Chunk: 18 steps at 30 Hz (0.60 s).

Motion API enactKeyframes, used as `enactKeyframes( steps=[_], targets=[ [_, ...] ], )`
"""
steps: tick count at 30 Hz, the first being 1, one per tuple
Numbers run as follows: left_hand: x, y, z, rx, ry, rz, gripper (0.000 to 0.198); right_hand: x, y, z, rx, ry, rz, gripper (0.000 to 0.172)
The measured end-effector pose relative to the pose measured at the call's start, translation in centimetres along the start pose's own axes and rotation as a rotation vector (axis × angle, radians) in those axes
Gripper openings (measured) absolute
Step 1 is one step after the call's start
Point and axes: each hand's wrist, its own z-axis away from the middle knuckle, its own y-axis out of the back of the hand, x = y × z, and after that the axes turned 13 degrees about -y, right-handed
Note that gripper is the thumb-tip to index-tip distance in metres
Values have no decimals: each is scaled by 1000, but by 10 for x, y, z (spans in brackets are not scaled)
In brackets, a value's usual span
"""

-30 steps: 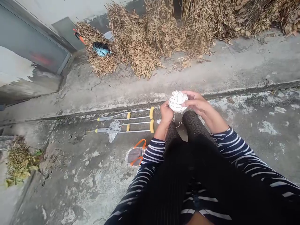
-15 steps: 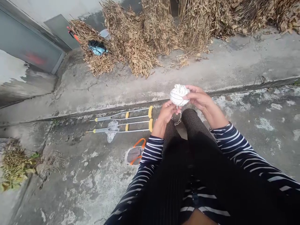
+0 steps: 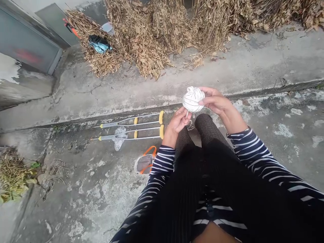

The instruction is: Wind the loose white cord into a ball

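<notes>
A white ball of wound string (image 3: 192,99) is held out in front of my knees. My right hand (image 3: 215,101) grips it from the right side, fingers curled round it. Just below and to the left, my left hand (image 3: 177,123) is pinched on a thin strand that hangs down from the ball. Both arms wear dark sleeves with white stripes. My legs in dark trousers (image 3: 202,148) stretch forward under the hands.
Two metal crutches with yellow grips (image 3: 131,129) lie on the concrete floor to the left. An orange and grey sandal (image 3: 144,162) sits by my left elbow. Heaps of dry brown plants (image 3: 157,33) line the back. A grey door (image 3: 27,44) stands far left.
The ball has stayed in my right hand. My left hand dropped from the ball's left side to below it, drawing on the strand. The view tilted slightly down.
</notes>
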Motion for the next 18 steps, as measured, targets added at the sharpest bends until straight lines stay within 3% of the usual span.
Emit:
enactKeyframes(
  steps=[5,11,15,18],
  targets=[
    [-2,-4,1,-34,-10,-44,33,1,-8,-3,56,67,47,58],
    [3,-11,17,-127,-23,-110,56,2,-7,-27,274,337,207,60],
    [2,-7,22,-165,-3,-116,51,7,-4,-42,308,432,279,66],
    [-4,5,13,-110,-50,-153,44,6,-7,-42,270,423,256,66]
  ],
)
